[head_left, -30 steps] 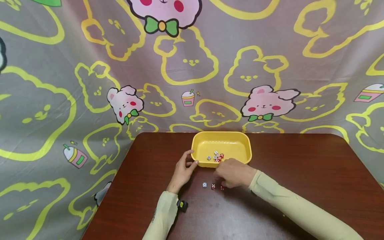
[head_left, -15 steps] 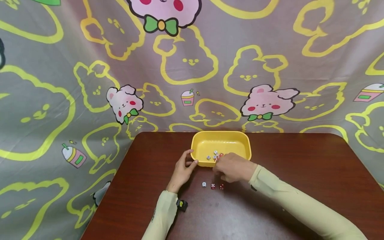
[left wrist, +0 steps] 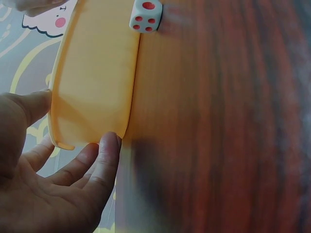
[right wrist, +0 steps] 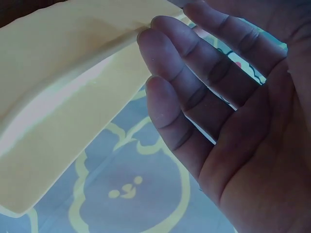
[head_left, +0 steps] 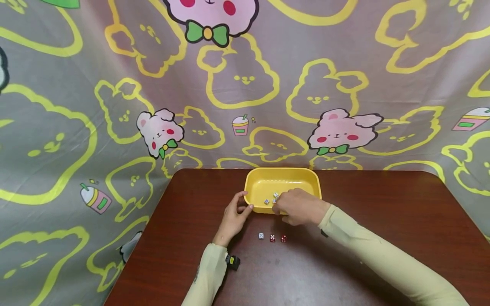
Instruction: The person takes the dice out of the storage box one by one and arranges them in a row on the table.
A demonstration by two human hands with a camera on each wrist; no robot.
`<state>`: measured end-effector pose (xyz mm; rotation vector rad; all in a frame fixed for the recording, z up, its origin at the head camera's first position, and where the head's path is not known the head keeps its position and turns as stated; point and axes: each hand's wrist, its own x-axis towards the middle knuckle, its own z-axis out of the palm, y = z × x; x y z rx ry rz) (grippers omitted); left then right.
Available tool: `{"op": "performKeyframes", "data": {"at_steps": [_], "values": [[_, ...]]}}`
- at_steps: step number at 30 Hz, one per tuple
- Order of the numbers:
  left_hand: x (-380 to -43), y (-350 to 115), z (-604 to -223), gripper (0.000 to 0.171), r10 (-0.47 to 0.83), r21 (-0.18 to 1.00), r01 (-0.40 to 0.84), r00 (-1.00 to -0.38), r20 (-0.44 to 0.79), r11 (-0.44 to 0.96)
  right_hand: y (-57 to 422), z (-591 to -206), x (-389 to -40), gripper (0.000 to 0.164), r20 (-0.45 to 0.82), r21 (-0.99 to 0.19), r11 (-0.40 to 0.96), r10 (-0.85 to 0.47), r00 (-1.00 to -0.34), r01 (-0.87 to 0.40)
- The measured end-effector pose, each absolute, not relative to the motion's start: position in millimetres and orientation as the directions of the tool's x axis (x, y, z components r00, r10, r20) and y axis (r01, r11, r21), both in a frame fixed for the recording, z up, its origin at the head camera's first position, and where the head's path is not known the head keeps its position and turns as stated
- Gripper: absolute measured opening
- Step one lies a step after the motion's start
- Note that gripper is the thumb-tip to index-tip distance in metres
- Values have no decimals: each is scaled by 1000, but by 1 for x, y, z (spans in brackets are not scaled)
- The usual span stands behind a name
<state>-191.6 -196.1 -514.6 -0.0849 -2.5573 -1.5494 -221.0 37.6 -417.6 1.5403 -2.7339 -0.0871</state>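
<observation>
In the head view, my left hand (head_left: 232,219) holds the left end of a yellow plastic tray (head_left: 250,180); its thumb and fingers also show against the tray in the left wrist view. My right hand (head_left: 300,207) reaches over the tray's near rim, its fingers bent downward among the dice. The right thumb and index tips are hidden, so I cannot tell whether they pinch a die. White dice (head_left: 266,202) show beside those fingers. On the table before the tray, a white die (head_left: 261,236), a red die (head_left: 272,238) and another red die (head_left: 283,239) form a row.
The tray stands toward the back of a dark brown wooden table (head_left: 367,191). A grey curtain (head_left: 222,97) with yellow bear outlines hangs behind the table and along its left side. A small black device (head_left: 232,262) sits at the left wrist.
My right hand has moved from above the row of dice up and into the tray, uncovering the rightmost red die and covering the tray's red dice. The left hand stays in place.
</observation>
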Motion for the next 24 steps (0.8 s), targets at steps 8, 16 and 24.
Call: {"op": "performKeyframes", "data": {"at_steps": [8,16,24], "values": [[-190,-196,-513,47,-32,878,96,-992,125,469,38,-415,-226,14,-11,47,528,-848,-529,-848],[-192,-197,-514,46,-33,879,101,-991,132,465,38,-409,-232,14,-41,8,557,-830,-557,-830],[-192,-197,-515,46,-33,876,113,-989,145,469,40,-408,-239,20,-31,5,574,-818,-574,-819]]}}
